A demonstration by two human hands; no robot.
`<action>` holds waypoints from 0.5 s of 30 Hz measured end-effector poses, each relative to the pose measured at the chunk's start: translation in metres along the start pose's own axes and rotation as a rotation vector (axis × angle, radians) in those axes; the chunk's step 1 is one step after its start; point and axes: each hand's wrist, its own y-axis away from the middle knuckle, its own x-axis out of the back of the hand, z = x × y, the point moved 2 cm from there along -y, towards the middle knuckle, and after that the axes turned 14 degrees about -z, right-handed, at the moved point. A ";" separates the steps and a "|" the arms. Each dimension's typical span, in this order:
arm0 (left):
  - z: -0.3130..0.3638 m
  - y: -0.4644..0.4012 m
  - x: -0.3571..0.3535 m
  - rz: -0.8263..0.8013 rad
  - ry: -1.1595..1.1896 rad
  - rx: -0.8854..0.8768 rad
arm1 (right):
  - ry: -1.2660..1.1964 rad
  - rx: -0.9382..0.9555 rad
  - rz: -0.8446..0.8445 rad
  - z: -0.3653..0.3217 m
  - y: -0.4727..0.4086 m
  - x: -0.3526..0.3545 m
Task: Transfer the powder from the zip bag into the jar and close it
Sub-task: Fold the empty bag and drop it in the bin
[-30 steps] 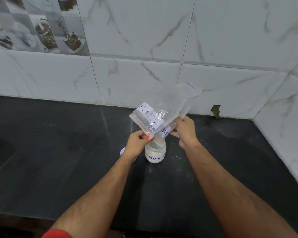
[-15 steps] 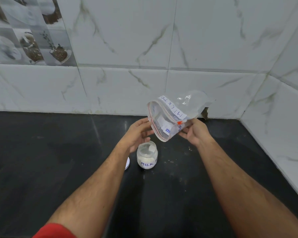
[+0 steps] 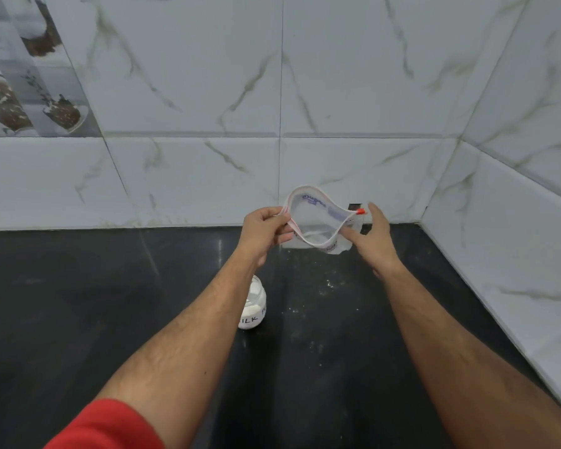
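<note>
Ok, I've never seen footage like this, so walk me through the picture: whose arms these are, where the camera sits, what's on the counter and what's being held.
There is no machine here. The camera is worn on a person's head and looks forward and down, so the two bare arms reaching in are that person's own. The left hand pinches one side of a clear zip bag, and the right hand holds the other side near its orange slider, keeping the mouth spread open. The bag looks nearly empty. On the black counter stands a small glass jar with white powder inside, no lid on it, partly hidden by the left forearm. Some spilled powder dots the counter.
</note>
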 end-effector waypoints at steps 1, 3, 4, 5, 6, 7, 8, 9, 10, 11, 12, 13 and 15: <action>0.002 -0.003 -0.004 -0.007 -0.012 0.005 | 0.049 0.059 0.008 -0.003 -0.001 0.005; 0.006 -0.008 -0.011 -0.020 -0.031 0.009 | 0.097 0.117 0.024 -0.006 -0.007 0.014; 0.009 -0.011 -0.014 -0.024 -0.031 0.013 | 0.096 0.126 0.030 -0.005 -0.011 0.018; 0.012 -0.013 -0.014 -0.033 -0.025 0.021 | 0.086 0.127 0.029 -0.005 -0.013 0.022; 0.014 -0.015 -0.014 -0.052 -0.018 0.037 | 0.056 0.129 0.026 -0.005 -0.017 0.027; 0.018 -0.017 -0.012 -0.086 -0.013 0.061 | 0.015 0.132 0.019 -0.007 -0.019 0.031; 0.020 -0.017 -0.010 -0.129 -0.019 0.090 | -0.037 0.148 -0.002 -0.008 -0.022 0.036; 0.023 -0.018 -0.007 -0.167 -0.044 0.116 | -0.081 0.160 -0.024 -0.012 -0.022 0.041; 0.024 -0.019 -0.003 -0.192 -0.086 0.136 | -0.122 0.166 -0.037 -0.014 -0.024 0.045; 0.026 -0.020 -0.001 -0.194 -0.137 0.151 | -0.142 0.167 -0.042 -0.018 -0.026 0.049; 0.028 -0.020 0.001 -0.177 -0.197 0.165 | -0.151 0.172 -0.041 -0.021 -0.029 0.053; 0.029 -0.021 0.002 -0.152 -0.274 0.170 | -0.146 0.176 -0.038 -0.025 -0.031 0.055; 0.032 -0.024 0.003 -0.087 -0.483 0.158 | -0.137 0.184 -0.032 -0.030 -0.038 0.059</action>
